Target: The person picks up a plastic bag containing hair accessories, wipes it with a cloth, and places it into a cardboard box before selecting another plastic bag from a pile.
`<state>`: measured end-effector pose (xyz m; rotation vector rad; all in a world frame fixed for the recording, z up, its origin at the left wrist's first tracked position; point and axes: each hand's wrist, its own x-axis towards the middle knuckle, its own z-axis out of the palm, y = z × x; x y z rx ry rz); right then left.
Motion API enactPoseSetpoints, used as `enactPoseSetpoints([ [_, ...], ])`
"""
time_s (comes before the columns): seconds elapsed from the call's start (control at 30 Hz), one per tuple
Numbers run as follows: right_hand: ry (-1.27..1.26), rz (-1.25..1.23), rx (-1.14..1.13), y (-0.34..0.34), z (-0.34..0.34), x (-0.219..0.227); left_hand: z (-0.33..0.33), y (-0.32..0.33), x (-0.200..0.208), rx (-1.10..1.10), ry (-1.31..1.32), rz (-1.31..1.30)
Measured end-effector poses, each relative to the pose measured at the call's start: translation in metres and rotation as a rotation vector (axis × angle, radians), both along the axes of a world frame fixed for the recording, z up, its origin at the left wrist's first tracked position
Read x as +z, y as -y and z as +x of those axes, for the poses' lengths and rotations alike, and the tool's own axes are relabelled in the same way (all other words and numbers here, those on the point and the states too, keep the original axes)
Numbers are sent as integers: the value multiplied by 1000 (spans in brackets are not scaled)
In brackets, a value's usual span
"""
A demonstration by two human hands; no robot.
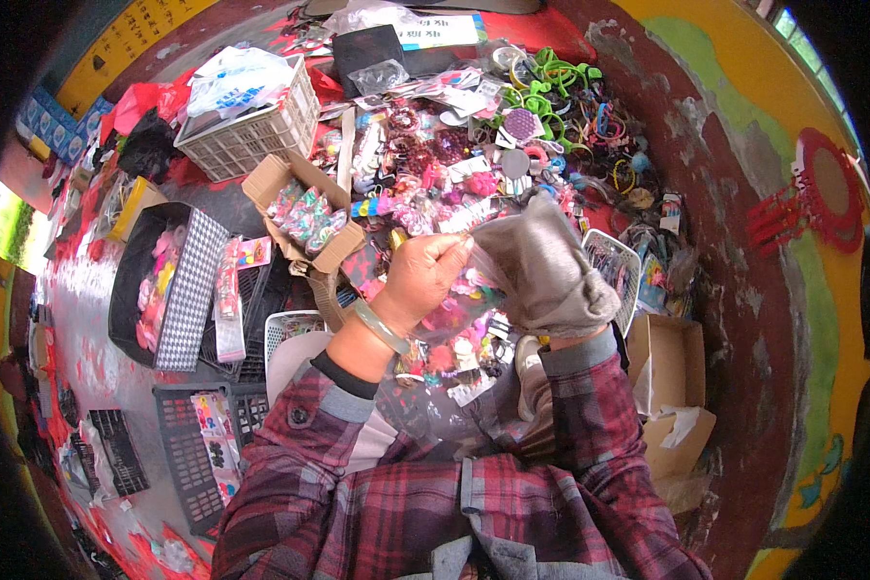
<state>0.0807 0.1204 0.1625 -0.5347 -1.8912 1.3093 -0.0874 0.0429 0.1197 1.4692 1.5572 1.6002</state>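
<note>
L hand (pixel 420 275), fingers curled, wrist angled inward, is pinching edge of gray bag (pixel 541 256), which is covering R hand to R wrist (pixel 575 340), grip unclear.

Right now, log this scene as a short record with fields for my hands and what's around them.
Left hand: closed at the edge of the grey-brown material
Right hand: mostly hidden by that material, grip unclear
Worn on the left: pale bangle
Ahead: green headbands among colourful small items
Left side: open carton, houndstooth box
Right side: white basket, tan box
</note>
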Motion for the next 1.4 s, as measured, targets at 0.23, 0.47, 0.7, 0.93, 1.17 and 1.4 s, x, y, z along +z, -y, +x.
enactPoseSetpoints([
  [0.23,-29,-216,112,2,8,-11,-3,-2,-9,-61,-210,-6],
  [0.47,-20,-249,150,0,7,-14,1,0,-9,-59,83,37],
  [0.7,-40,-275,185,-1,1,-19,7,1,-7,16,44,113],
  [0.93,-52,-390,264,-9,-16,-33,11,1,-6,134,-56,146],
  [1.17,-92,-562,319,-3,-11,-19,9,2,-1,135,-53,163],
  [1.4,29,-716,265,0,-6,-6,-3,2,-1,214,-16,171],
])
